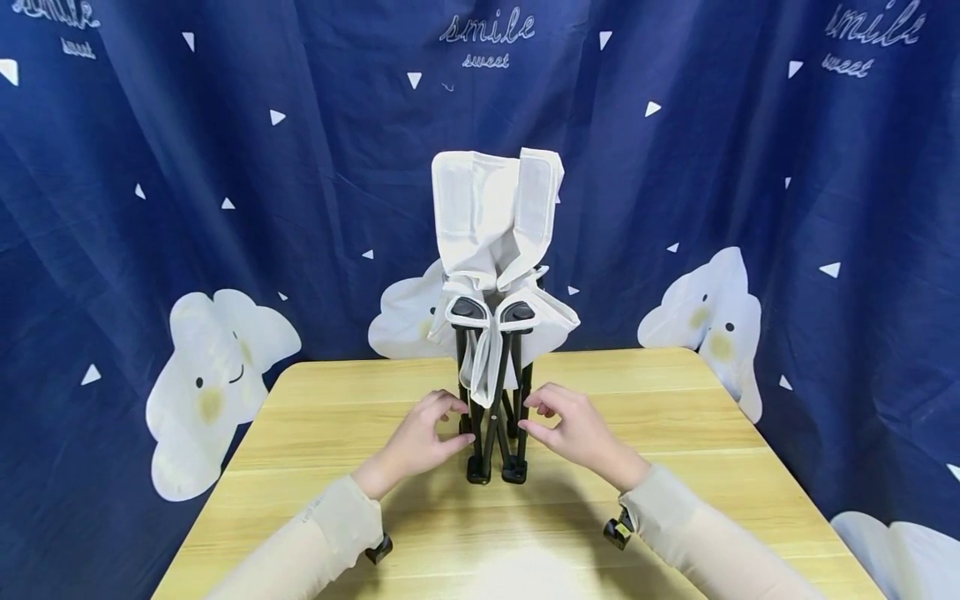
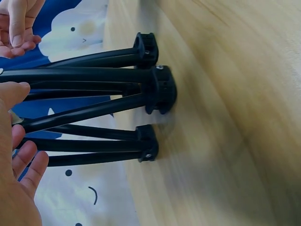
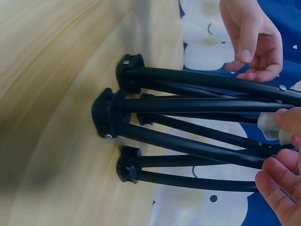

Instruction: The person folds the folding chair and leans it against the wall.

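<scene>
A folded camp chair or stool with white fabric (image 1: 491, 196) and crossed black legs (image 1: 493, 433) stands upright on the table. Its fabric bunches at the top, with two flaps pointing up. To the left of the legs is my left hand (image 1: 420, 433), thumb and fingers loosely spread beside them. My right hand (image 1: 570, 425) mirrors it on the other side, fingers slightly bent. In the left wrist view, the left hand (image 2: 19, 179) lies close to the black tubes (image 2: 94, 74). The right wrist view has the right hand (image 3: 284, 181) beside the tubes; whether its fingertips touch them I cannot tell.
The light wooden table (image 1: 300, 475) carries the chair near its middle. Behind it hangs a dark blue curtain (image 1: 360, 167) with white clouds and triangles. Small black devices (image 1: 380, 548) sit under both wrists, close to the tabletop.
</scene>
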Tool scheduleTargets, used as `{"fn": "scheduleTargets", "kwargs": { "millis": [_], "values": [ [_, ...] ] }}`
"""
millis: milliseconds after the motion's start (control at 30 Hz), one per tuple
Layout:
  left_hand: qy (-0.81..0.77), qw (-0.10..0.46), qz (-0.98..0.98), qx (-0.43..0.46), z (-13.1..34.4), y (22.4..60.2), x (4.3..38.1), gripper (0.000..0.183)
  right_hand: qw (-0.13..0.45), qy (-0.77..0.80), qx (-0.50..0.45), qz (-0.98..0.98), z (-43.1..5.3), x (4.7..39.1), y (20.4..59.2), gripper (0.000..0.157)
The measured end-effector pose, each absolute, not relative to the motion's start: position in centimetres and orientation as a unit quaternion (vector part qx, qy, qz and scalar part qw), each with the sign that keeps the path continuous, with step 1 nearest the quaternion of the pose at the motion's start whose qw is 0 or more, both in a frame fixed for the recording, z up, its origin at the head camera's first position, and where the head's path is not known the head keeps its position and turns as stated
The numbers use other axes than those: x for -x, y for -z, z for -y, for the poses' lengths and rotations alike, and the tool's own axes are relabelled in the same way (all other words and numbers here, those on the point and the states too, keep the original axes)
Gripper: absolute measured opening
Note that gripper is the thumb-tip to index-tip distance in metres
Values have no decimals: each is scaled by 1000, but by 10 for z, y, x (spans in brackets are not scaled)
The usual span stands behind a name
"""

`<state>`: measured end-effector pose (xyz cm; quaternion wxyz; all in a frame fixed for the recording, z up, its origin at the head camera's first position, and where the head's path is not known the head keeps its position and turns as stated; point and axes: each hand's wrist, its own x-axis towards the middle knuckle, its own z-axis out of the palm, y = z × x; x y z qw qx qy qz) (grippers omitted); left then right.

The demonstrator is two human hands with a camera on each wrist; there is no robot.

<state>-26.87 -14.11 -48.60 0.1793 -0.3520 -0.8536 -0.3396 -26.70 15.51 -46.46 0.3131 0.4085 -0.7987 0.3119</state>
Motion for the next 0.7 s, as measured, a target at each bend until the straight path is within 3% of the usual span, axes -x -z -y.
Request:
{"fn": "scheduleTargets", "kwargs": {
  "millis": [233,533,700],
  "values": [
    [348,130,868,330,141,495,268,42,286,-309,-403,812,-154,264,472,28],
    [372,69,885,272,137,495,267,35,145,-333,-331,871,-153,255,466,24],
    [385,61,888,245,135,495,268,32,98,-360,-283,884,-153,256,467,28]
  ]
}}
